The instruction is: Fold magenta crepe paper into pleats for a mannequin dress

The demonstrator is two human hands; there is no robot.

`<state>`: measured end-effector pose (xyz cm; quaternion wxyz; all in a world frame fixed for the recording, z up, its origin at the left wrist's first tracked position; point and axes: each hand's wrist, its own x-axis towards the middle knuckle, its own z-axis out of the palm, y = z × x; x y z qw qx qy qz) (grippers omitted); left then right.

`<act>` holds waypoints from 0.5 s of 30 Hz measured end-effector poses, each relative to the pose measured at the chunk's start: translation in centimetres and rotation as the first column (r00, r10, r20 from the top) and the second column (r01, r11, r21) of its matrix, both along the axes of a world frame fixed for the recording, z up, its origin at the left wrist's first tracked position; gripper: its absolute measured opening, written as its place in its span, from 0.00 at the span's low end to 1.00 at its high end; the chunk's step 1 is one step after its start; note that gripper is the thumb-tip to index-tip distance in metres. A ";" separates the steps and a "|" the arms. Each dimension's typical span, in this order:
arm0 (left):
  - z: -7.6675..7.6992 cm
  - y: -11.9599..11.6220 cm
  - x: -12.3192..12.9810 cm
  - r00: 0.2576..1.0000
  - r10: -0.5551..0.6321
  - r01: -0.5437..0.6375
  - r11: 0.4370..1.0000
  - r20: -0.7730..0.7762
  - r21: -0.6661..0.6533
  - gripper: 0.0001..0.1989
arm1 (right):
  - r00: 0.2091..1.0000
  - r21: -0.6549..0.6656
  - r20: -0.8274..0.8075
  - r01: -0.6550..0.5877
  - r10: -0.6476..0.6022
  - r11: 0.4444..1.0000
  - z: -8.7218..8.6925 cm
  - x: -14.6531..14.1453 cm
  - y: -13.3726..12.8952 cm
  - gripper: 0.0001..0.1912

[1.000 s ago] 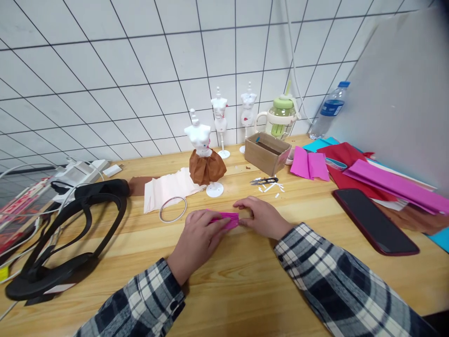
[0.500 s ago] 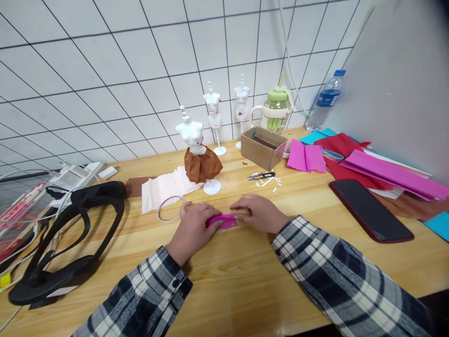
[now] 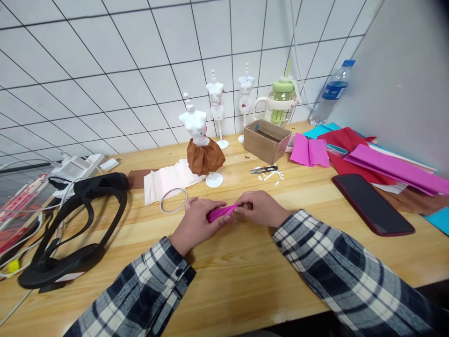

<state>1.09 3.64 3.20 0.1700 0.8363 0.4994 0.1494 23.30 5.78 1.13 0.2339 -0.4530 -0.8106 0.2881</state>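
Observation:
A small strip of magenta crepe paper, gathered into narrow folds, spans the gap between my hands just above the table. My left hand is closed on its left part, thumb along the near side. At its right end, the fingertips of my right hand pinch the paper to a narrow point. Left of my left hand lies a thin silvery ring, partly over a pale pink paper sheet. Beyond my hands stands a white mini mannequin wearing a brown gathered paper skirt.
Two more mannequins stand by the tiled wall, near a cardboard box and a green-lidded jug. Small scissors lie among white scraps. A phone and coloured papers are right; a black headset frame is left.
The magenta paper lay flatter before; now its right end is pinched together and tilted upward. My right fingers have closed onto that end. The view has shifted slightly.

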 end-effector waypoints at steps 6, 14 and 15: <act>0.1 0.0 -0.2 1.000 0.024 -0.025 0.999 -0.013 -0.036 0.14 | 0.998 -0.023 -0.053 -0.033 0.031 0.999 0.0 0.4 0.1 0.09; -0.1 0.4 -0.5 0.993 0.014 0.005 0.987 0.119 -0.162 0.14 | 0.957 -0.062 -0.270 -0.129 0.107 0.990 0.3 0.6 -0.5 0.34; -0.1 0.4 -0.5 0.990 0.018 0.008 0.982 0.137 -0.187 0.15 | 0.950 -0.041 -0.285 -0.144 0.126 0.989 0.3 0.5 -0.5 0.35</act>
